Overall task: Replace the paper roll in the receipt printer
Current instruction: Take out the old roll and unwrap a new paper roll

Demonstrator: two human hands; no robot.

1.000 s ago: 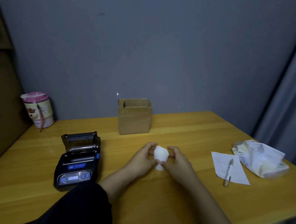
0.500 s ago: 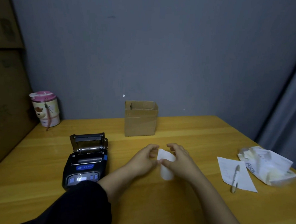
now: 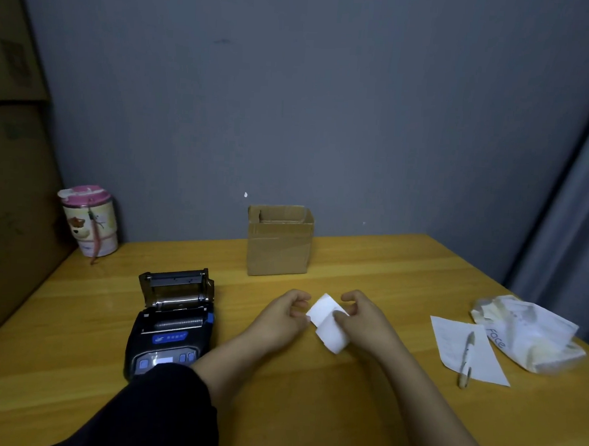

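Against the wall: a grey wall backs a yellow wooden tabletop [image 3: 369,261]; a grey curtain [image 3: 573,210] hangs at its right end, brown panels stand at its left.
Landmark: a small open cardboard box [image 3: 278,241] stands upright near the back edge of the tabletop.
Receipt printer [image 3: 172,322]: in front of the box and to its left, black, lid raised, paper bay showing.
Paper roll [image 3: 327,321]: in front of the box, just right of it, white, a loose strip hanging from it toward the tabletop.
Hands: left hand [image 3: 281,319] pinches the roll's left edge; right hand [image 3: 363,320] grips the roll's right side, thumb across the paper.
Sleeve: a dark sleeve [image 3: 160,417] covers the left forearm; the right forearm is bare.
Left of the box: a pink-lidded cup [image 3: 89,224] by the wall.
Right of the box, well apart: a pen [image 3: 466,359] lying on a paper sheet [image 3: 457,337], a crumpled plastic packet [image 3: 533,334] beside them.
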